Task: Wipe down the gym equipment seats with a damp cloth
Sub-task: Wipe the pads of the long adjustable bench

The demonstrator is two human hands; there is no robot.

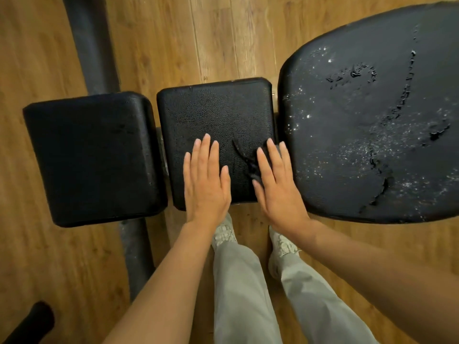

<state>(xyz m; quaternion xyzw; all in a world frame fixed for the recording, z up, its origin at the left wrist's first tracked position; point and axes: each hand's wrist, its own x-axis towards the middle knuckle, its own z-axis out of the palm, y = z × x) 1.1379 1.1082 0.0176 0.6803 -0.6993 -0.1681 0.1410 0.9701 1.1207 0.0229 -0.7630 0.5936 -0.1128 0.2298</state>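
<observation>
The person's two forearms reach in from the bottom edge, over grey trouser legs and two pale shoes standing on the wooden floor (pixel 248 40). Largest of the equipment is the big rounded seat pad (pixel 372 120) on the right, its black cover cracked, peeling and speckled white. Next comes the left pad (pixel 94 157), then the middle pad (pixel 216 120), both squarish and black, so three pads in all lie in a row, with a dark metal frame bar (pixel 89 45) running beneath. The left hand (pixel 206 180) lies flat on the middle pad, fingers straight and holding nothing. The right hand (pixel 275 180) also lies flat with straight fingers, pressing down on the one dark cloth (pixel 246 157), of which only a crumpled edge shows beside the thumb at the right side of the middle pad. The cloth looks thin, limp and light, and if damp it will likely cling and bunch, so a spread palm over its centre should steer it better than a pinch at a corner. The padded covers look firm but slightly yielding, and the flaking vinyl on the big pad may catch or shed under a hard rub.
</observation>
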